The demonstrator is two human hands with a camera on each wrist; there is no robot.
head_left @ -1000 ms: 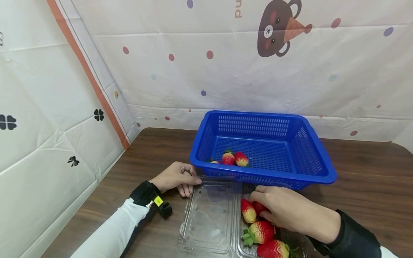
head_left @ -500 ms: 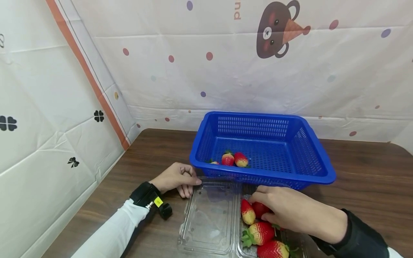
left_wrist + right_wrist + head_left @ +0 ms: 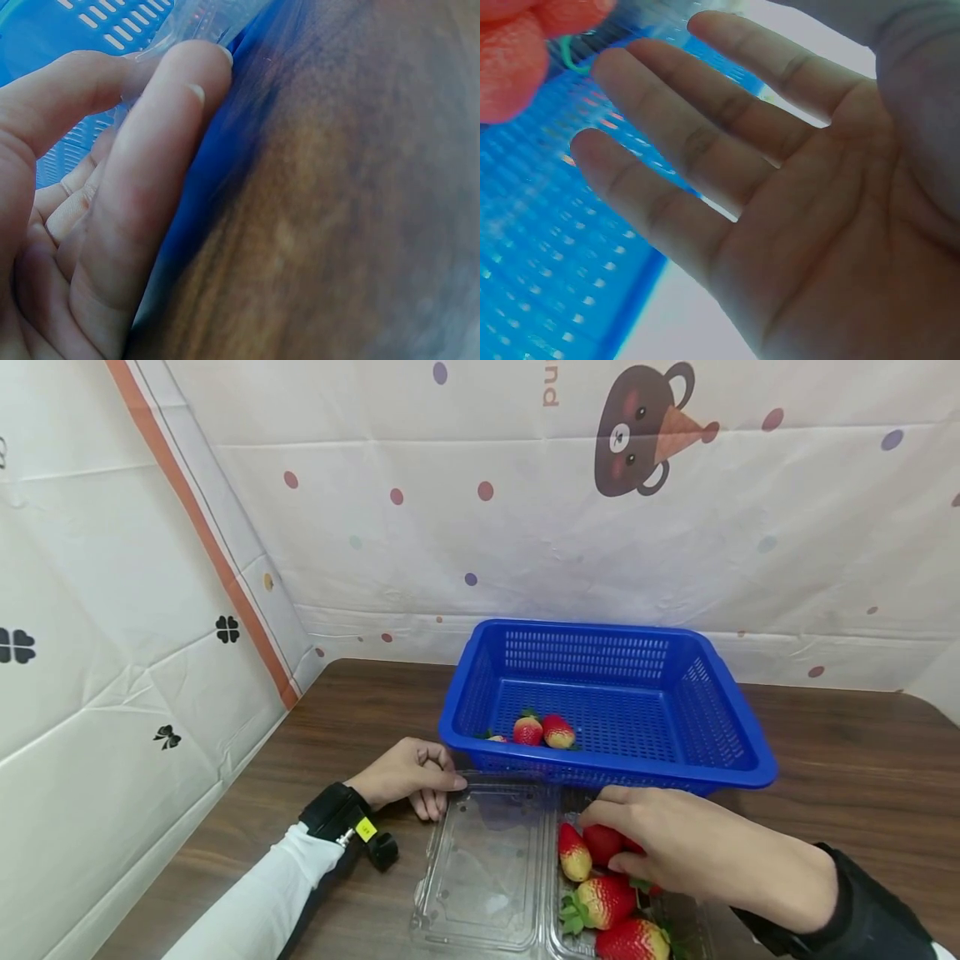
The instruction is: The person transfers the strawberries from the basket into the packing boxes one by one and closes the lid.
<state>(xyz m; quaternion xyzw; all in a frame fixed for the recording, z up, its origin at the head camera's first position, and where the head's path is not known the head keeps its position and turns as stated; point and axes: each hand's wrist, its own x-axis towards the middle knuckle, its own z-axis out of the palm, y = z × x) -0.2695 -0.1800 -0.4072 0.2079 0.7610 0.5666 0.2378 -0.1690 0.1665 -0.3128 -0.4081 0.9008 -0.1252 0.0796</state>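
On the desk [image 3: 360, 697], the left hand [image 3: 408, 775] pinches the far left corner of the clear box's lid [image 3: 491, 872], which lies opened flat. The right hand [image 3: 675, 839], open with fingers extended, is over the strawberries [image 3: 611, 900] in the box's other half; whether it touches one is unclear. Just behind, the blue basket [image 3: 630, 714] holds more berries [image 3: 528, 732] at its near left.

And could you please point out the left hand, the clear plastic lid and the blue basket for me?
Left hand [image 3: 408, 772]: head view, on the back of the hand.
Clear plastic lid [image 3: 486, 864]: head view, on its flat middle panel.
Blue basket [image 3: 622, 714]: head view, on its bare floor.
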